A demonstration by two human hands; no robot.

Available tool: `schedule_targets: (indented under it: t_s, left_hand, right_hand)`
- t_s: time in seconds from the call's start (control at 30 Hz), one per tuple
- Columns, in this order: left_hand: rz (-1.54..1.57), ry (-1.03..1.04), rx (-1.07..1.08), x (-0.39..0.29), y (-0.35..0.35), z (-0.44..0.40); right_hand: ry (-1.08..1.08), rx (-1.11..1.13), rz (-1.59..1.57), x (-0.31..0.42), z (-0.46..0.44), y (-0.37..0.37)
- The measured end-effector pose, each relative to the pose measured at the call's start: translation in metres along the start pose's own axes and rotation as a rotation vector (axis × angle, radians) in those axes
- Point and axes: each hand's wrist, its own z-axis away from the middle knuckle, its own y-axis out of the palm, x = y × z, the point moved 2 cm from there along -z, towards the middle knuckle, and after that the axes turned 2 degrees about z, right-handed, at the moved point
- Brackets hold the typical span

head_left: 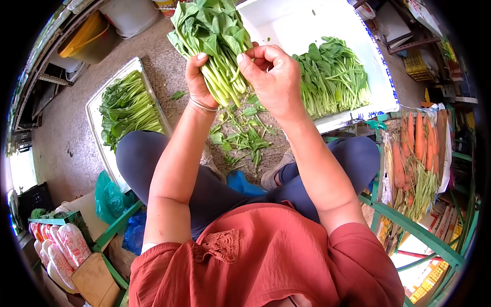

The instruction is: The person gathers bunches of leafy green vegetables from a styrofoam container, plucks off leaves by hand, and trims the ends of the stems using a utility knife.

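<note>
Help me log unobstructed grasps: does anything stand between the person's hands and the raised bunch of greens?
Nothing visible does: the left hand holds the bunch of greens directly, and the right hand is at its side, nothing between.

Carrots (420,138) at right, apparently a yellow bucket (88,37) upper left

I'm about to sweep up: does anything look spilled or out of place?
Yes: loose leaves and stems lie scattered on the floor near the shoes, unlike the bunch gathered in the hands.

The speckled floor (61,138) (brownish-grey) carries two shoes (272,177), a stray leaf (178,95) and a loose heap of leafy stems (257,141).
</note>
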Motion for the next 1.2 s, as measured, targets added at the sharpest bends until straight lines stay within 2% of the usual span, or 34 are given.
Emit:
schedule_targets:
  t_s: [0.13, 0.2, 0.23, 0.3, 0.37, 0.53, 0.57, 0.63, 0.67, 0.7, 0.77, 0.8, 0.9, 0.93, 0.97, 1.0, 1.07, 1.1, 1.17, 1.2]
  left_hand:
    - [0.028, 0.059, -0.076, 0.0, -0.014, -0.003]
    - [0.009, 0.039, -0.083, -0.001, -0.016, -0.003]
    - [-0.011, 0.019, -0.09, -0.001, -0.016, -0.003]
    - [-0.003, 0.049, -0.13, 0.001, -0.017, -0.004]
    - [-0.004, -0.014, -0.118, 0.002, -0.019, -0.005]
    - [0.084, -0.059, -0.024, -0.001, -0.018, -0.005]
    - [0.075, -0.057, -0.026, -0.001, -0.016, -0.005]
    - [0.087, -0.098, -0.035, 0.0, -0.009, -0.003]
    - [0.079, -0.112, -0.024, 0.001, -0.005, -0.003]
    - [0.082, -0.121, -0.023, 0.004, -0.007, -0.002]
    - [-0.152, -0.044, -0.164, 0.002, -0.021, -0.001]
    - [0.022, -0.092, -0.07, 0.003, -0.035, -0.003]
    - [0.169, -0.084, 0.062, 0.006, -0.024, 0.0]
    - [0.169, -0.015, -0.058, 0.006, -0.034, 0.002]
    - [0.036, -0.001, -0.206, 0.005, -0.041, -0.005]
    - [0.017, -0.005, -0.195, 0.001, -0.041, -0.006]
    - [-0.096, 0.008, -0.196, -0.005, -0.04, -0.005]
    - [-0.068, 0.023, -0.205, -0.003, -0.035, -0.004]
    - [0.187, -0.073, 0.042, -0.003, -0.028, -0.004]
    - [0.152, -0.035, -0.024, -0.004, -0.027, -0.005]
  right_hand:
    - [-0.102, -0.025, -0.052, 0.008, 0.005, -0.007]
    - [-0.047, 0.136, -0.052, 0.013, 0.011, -0.008]
    - [-0.047, 0.135, -0.051, 0.012, 0.014, -0.007]
    - [-0.067, 0.143, -0.26, 0.008, 0.018, 0.0]
    - [-0.083, 0.16, -0.225, 0.01, 0.022, -0.004]
    - [0.111, 0.241, 0.054, 0.004, 0.047, -0.018]
    - [0.109, 0.244, 0.054, 0.004, 0.049, -0.021]
    - [0.037, 0.357, 0.34, 0.007, 0.051, -0.027]
    - [-0.084, 0.186, 0.376, 0.009, 0.046, -0.026]
    - [-0.103, 0.102, 0.366, 0.015, 0.037, -0.023]
    - [-0.25, 0.008, 0.566, 0.032, 0.02, -0.015]
    - [-0.251, 0.0, 0.566, 0.025, 0.014, -0.01]
    - [-0.31, 0.073, 0.524, 0.012, 0.004, 0.001]
    - [-0.185, 0.13, 0.386, 0.014, 0.005, 0.001]
    - [-0.055, 0.187, 0.248, 0.013, 0.008, 0.001]
    - [-0.119, 0.192, 0.218, 0.012, 0.011, -0.001]
    - [-0.111, 0.186, 0.109, 0.006, 0.017, 0.0]
    - [-0.108, 0.174, 0.0, 0.004, 0.018, -0.001]
    - [-0.132, 0.204, 0.064, 0.005, 0.022, -0.006]
    - [-0.104, 0.206, 0.079, 0.005, 0.027, -0.009]
